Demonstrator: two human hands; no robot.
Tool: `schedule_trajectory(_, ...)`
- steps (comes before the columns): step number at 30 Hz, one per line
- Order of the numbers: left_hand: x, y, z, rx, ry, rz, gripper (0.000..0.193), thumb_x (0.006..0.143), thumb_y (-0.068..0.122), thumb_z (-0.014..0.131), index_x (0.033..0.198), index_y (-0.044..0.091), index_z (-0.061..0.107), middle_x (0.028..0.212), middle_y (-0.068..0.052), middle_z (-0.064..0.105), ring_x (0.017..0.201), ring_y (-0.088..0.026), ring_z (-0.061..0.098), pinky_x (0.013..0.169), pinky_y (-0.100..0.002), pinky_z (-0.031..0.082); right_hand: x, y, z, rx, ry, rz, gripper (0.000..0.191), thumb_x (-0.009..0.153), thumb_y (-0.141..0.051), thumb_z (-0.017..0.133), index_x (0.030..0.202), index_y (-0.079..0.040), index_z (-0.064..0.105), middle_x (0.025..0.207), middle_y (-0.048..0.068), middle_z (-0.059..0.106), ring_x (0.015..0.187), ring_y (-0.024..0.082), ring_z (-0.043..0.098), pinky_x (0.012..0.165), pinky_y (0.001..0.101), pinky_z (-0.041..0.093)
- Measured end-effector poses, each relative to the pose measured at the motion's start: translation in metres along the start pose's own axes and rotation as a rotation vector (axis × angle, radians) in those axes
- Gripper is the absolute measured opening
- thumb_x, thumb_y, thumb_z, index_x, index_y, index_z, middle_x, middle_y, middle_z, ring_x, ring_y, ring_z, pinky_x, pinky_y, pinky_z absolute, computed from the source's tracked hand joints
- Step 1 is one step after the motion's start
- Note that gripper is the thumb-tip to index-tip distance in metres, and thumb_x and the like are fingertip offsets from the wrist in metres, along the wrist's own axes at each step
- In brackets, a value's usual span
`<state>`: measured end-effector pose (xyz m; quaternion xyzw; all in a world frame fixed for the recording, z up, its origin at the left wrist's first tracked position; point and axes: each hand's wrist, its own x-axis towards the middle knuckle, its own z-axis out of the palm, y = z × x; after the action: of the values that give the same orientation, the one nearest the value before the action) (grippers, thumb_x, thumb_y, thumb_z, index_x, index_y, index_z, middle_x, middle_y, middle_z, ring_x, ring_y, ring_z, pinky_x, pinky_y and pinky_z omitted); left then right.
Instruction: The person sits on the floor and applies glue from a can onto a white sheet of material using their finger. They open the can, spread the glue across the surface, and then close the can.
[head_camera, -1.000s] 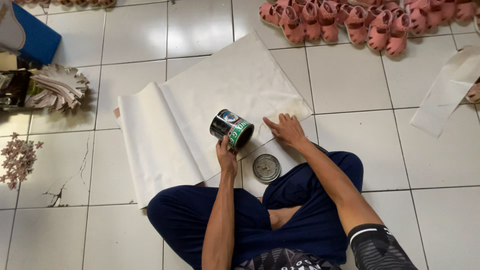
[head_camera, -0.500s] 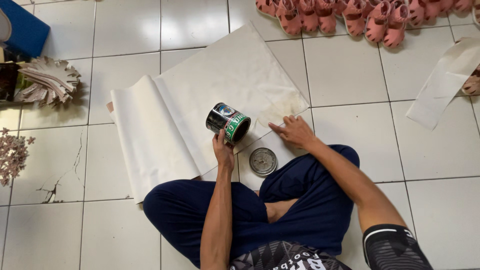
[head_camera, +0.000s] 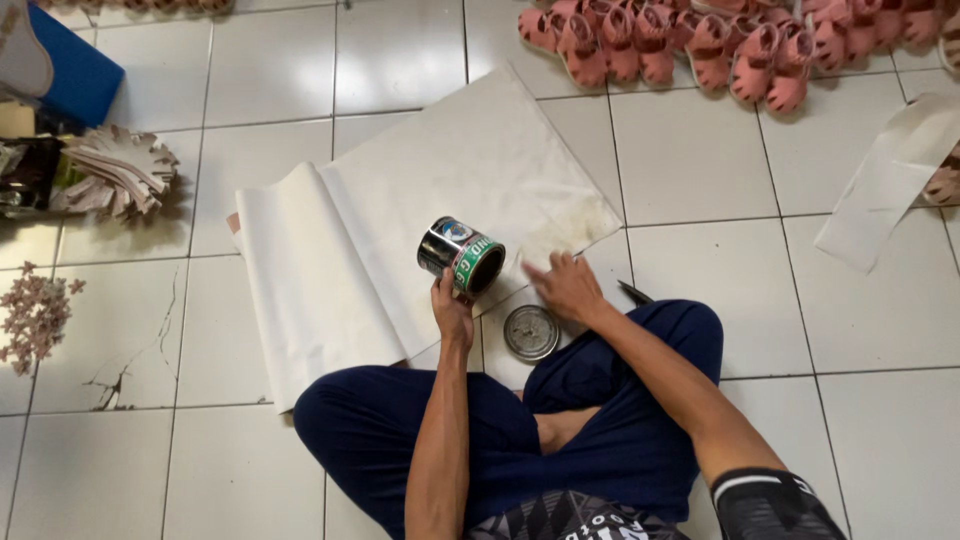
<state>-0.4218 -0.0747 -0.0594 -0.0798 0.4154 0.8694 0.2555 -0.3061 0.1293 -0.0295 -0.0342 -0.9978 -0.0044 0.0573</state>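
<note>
At the far left of the frame a stack of pale cut-out pieces (head_camera: 118, 172) lies beside a blue box (head_camera: 78, 72). Left of centre, white sheets (head_camera: 330, 260) cover the tiled floor. At centre the left hand (head_camera: 452, 312) grips a tilted black-and-green tin can (head_camera: 461, 257), mouth turned toward the lower right, lifted a little higher than half a second ago. Below it the round metal lid (head_camera: 531, 332) lies flat, unmoved. The right hand (head_camera: 566, 287), fingers spread and holding nothing, has slid leftward across the sheet toward the can. Pink sandals (head_camera: 680, 45) line the upper right.
</note>
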Motion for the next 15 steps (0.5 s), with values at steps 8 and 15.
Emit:
schedule_trajectory(8, -0.003, 0.001, -0.001, -0.003, 0.075, -0.030, 0.074, 0.094, 0.042, 0.064, 0.149, 0.003, 0.035, 0.142, -0.012, 0.050, 0.125, -0.032, 0.055, 0.101, -0.047, 0.050, 0.025, 0.005, -0.005, -0.060, -0.184, -0.002, 0.059, 0.101, -0.037, 0.051, 0.158, -0.040, 0.040, 0.102, 0.014, 0.057, 0.092, 0.026, 0.053, 0.078, 0.0404, 0.042)
schedule_trajectory(15, -0.001, -0.005, 0.010, 0.000, 0.096, -0.006, 0.071, 0.094, 0.041, 0.067, 0.144, -0.001, 0.037, 0.136, -0.014, 0.053, 0.116, -0.033, 0.060, 0.092, -0.043, 0.056, -0.007, -0.003, -0.026, 0.507, -0.277, 0.179, 0.040, 0.102, -0.046, 0.053, 0.141, -0.038, 0.057, 0.109, 0.016, 0.064, 0.100, 0.030, 0.062, 0.087, 0.0430, 0.049)
